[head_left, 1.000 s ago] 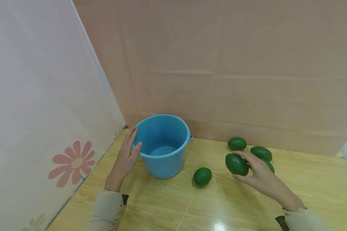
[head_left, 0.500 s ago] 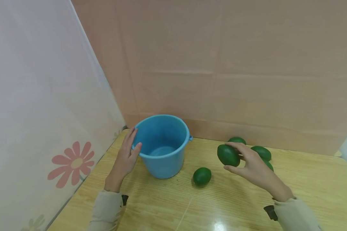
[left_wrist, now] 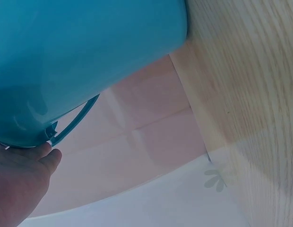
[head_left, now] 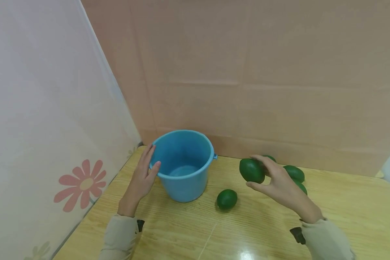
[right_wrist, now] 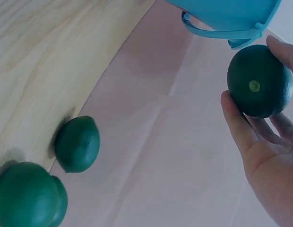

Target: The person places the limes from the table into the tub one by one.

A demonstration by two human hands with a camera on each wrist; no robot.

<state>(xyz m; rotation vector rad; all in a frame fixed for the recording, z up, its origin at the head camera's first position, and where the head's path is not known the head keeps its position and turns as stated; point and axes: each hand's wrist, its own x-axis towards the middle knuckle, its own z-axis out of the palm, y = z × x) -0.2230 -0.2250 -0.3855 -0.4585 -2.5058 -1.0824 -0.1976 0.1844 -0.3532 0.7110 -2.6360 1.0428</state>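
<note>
My left hand (head_left: pixel 140 182) holds the near left rim of a blue plastic bucket (head_left: pixel 188 184), which stands upright; its inside looks bare. In the left wrist view, fingertips (left_wrist: pixel 51 160) show outside the rim beside the bucket's handle (left_wrist: pixel 78 120). My right hand (head_left: pixel 284 187) grips a dark green, lemon-shaped fruit (head_left: pixel 251 170) between thumb and fingers, above the table to the bucket's right. The right wrist view shows a pale stem scar on this fruit (right_wrist: pixel 262 78). Another green fruit (head_left: pixel 227 199) lies between the bucket and my right hand.
Beyond my right hand lie more green fruits (head_left: pixel 294 173), partly hidden by it. The wooden table (head_left: pixel 182 231) meets a pinkish-brown covered wall (head_left: pixel 247 90) at the back. A white flowered sheet (head_left: pixel 52 108) hangs along the left edge.
My right hand has carried the green fruit leftward and up, closer to the bucket. The left hand, the bucket and the lying fruits have stayed in place.
</note>
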